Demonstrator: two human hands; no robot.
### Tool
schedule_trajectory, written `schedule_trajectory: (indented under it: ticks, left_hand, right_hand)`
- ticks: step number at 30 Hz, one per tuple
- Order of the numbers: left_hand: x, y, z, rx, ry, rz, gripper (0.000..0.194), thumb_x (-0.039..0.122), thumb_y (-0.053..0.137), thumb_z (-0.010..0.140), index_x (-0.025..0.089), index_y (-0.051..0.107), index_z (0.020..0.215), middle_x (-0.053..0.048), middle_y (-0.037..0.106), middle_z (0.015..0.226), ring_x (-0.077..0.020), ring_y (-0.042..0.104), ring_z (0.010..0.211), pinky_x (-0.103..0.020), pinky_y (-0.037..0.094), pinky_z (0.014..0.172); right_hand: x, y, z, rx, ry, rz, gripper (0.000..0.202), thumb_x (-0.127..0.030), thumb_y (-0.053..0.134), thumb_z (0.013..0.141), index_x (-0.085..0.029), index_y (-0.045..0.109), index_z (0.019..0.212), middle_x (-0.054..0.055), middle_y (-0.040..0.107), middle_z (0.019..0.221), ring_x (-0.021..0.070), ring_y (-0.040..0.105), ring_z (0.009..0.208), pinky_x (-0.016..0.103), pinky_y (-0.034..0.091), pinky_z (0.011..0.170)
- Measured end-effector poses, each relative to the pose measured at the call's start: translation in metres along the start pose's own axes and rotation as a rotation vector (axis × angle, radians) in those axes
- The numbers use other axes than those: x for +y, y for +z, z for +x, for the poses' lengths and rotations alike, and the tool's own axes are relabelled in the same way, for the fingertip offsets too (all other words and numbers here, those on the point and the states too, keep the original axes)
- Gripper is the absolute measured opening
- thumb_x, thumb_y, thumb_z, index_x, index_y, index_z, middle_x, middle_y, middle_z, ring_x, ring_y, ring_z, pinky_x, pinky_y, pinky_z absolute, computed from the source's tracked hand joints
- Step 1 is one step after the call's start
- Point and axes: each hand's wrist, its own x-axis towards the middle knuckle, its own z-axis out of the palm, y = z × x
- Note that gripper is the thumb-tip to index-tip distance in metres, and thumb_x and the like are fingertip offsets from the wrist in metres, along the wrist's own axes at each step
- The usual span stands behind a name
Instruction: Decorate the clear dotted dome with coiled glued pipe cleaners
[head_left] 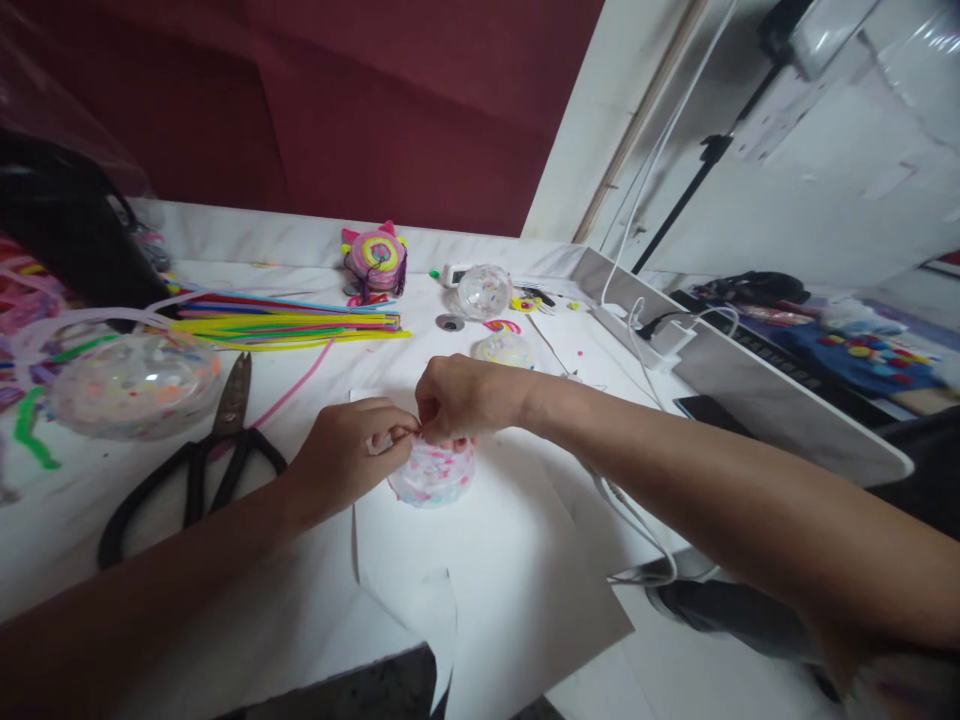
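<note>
- The pink-flecked clear dome point(433, 480) sits on a white sheet point(517, 590), just below both hands and on their near side.
- The left hand point(349, 450) comes in at the dome's upper left, thumb and forefinger pinched together by its far rim; anything between them is too small to make out.
- The right hand point(469, 395) arches over the dome's far side, fingers curled down to it and partly covering it; their tips are hidden, so I cannot tell whether they grip.
- Left of the dome, well apart, lie black-handled scissors point(231, 400).
- Beyond the dome and to its left is a bundle of coloured pipe cleaners point(300, 325).
- Beyond the dome and to its right are a yellow-flecked dome point(504, 349) and a clear cup point(484, 292).
</note>
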Motion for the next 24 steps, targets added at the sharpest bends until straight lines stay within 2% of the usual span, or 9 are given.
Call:
schedule_trajectory:
  ticks: [4, 11, 15, 20, 24]
  left_hand:
    - [-0.003, 0.001, -0.001, -0.003, 0.05, 0.054, 0.019, 0.017, 0.051, 0.083, 0.021, 0.069, 0.076, 0.001, 0.071, 0.072, -0.0129, 0.064, 0.065, -0.022, 0.048, 0.065]
    - [-0.008, 0.003, -0.003, 0.048, 0.204, 0.139, 0.022, 0.018, 0.051, 0.09, 0.02, 0.069, 0.078, 0.0, 0.072, 0.074, -0.0145, 0.067, 0.068, -0.024, 0.049, 0.065]
    - [-0.007, 0.002, -0.003, 0.039, 0.255, 0.178, 0.025, 0.016, 0.049, 0.094, 0.02, 0.068, 0.078, 0.0, 0.072, 0.074, -0.0138, 0.067, 0.07, -0.023, 0.05, 0.066]
    - [-0.009, 0.002, -0.003, 0.042, 0.326, 0.212, 0.025, 0.014, 0.049, 0.095, 0.02, 0.068, 0.079, 0.0, 0.072, 0.074, -0.0135, 0.066, 0.069, -0.023, 0.049, 0.066]
    - [-0.012, 0.001, -0.004, -0.012, 0.367, 0.24, 0.027, 0.015, 0.048, 0.096, 0.02, 0.067, 0.079, -0.001, 0.071, 0.075, -0.0141, 0.064, 0.071, -0.025, 0.048, 0.066]
  right_hand:
    - [-0.003, -0.003, 0.0, -0.037, 0.018, 0.021, 0.008, -0.006, 0.065, 0.074, -0.012, 0.064, 0.07, 0.007, 0.075, 0.069, 0.0119, 0.065, 0.053, 0.019, 0.051, 0.046]
    - [-0.002, -0.007, -0.005, -0.088, 0.017, 0.061, 0.008, -0.007, 0.06, 0.08, -0.011, 0.065, 0.076, 0.009, 0.078, 0.085, 0.0117, 0.068, 0.061, 0.018, 0.047, 0.048]
    - [0.0, -0.008, -0.005, -0.058, -0.032, 0.002, 0.013, -0.007, 0.061, 0.078, -0.009, 0.073, 0.083, 0.009, 0.078, 0.083, 0.0126, 0.068, 0.065, 0.02, 0.05, 0.057]
    - [0.004, -0.008, -0.005, 0.022, -0.087, -0.083, 0.02, -0.009, 0.065, 0.079, -0.01, 0.079, 0.093, 0.008, 0.079, 0.089, 0.0156, 0.07, 0.083, 0.019, 0.049, 0.065]
    - [0.012, -0.004, -0.01, 0.082, -0.165, -0.072, 0.021, -0.003, 0.064, 0.082, -0.008, 0.08, 0.094, 0.007, 0.079, 0.087, 0.0128, 0.068, 0.078, 0.018, 0.048, 0.066]
